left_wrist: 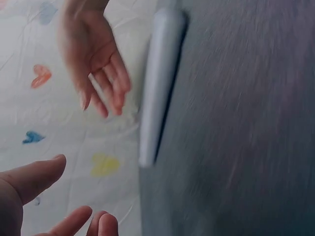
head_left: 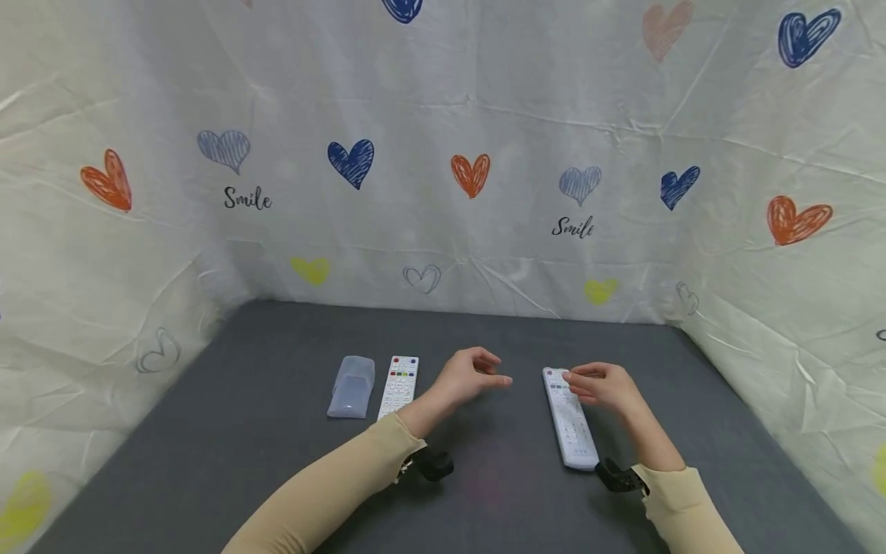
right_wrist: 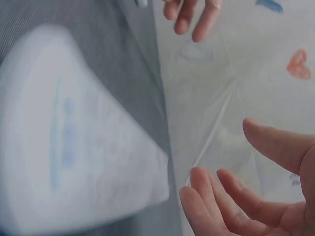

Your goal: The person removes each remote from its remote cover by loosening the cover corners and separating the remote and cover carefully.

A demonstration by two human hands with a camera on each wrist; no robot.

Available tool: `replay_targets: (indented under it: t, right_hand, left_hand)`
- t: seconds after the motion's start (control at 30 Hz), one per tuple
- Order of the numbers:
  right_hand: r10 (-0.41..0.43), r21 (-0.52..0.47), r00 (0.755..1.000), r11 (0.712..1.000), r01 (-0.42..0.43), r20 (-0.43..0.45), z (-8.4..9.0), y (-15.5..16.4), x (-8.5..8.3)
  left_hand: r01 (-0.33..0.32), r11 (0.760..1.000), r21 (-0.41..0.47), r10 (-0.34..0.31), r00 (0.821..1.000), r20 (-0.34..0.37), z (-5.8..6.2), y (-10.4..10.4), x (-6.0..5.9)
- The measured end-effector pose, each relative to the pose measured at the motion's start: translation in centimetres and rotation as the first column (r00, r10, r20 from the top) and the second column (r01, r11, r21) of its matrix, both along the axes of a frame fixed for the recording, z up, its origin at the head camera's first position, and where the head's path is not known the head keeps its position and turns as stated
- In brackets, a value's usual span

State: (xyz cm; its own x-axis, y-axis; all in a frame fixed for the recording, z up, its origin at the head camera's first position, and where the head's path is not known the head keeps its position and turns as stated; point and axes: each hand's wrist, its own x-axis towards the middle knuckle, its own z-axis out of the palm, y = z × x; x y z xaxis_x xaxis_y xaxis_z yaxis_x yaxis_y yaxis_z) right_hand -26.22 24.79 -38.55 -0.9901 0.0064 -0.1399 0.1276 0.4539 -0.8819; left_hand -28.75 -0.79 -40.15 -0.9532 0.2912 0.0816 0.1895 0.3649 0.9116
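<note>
My left hand (head_left: 462, 378) hovers over the middle of the table, its fingers loosely bent and holding nothing. To the right, my right hand (head_left: 605, 387) hangs beside the upper end of a white remote control (head_left: 576, 432), which looks to be inside a milky translucent cover. In the right wrist view the fingers and thumb are apart with nothing between them, and the covered remote (right_wrist: 98, 147) appears blurred and large. From the left wrist the same remote (left_wrist: 160, 83) shows edge-on, lying on the table.
Left of my left forearm lies a second white remote control (head_left: 399, 382) with coloured buttons, its lower end hidden by the arm. Next to it is a translucent bluish sleeve (head_left: 351, 388). The dark grey tabletop (head_left: 291, 331) meets a white heart-printed curtain (head_left: 519, 254) at the back and sides.
</note>
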Motion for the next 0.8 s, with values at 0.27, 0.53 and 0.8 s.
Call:
replay_targets:
  t: [0.27, 0.53, 0.8]
  right_hand:
    - [-0.107, 0.060, 0.993, 0.993, 0.104, 0.052, -1.5, 1.5, -0.1]
    - [-0.074, 0.050, 0.983, 0.997, 0.066, 0.171, -2.4, 2.1, -0.4]
    - [0.000, 0.053, 0.967, 0.998, -0.014, 0.254, -2.8, 2.4, 0.0]
  left_hand:
    - [0.004, 1.000, 0.009, -0.005, 0.995, 0.104, -1.4, 3.9, 1.1]
    - [0.011, 1.000, 0.011, -0.013, 0.984, 0.180, -2.2, 6.6, 1.9]
    - [0.043, 0.984, 0.173, -0.096, 0.945, 0.312, -3.0, 8.0, 2.6]
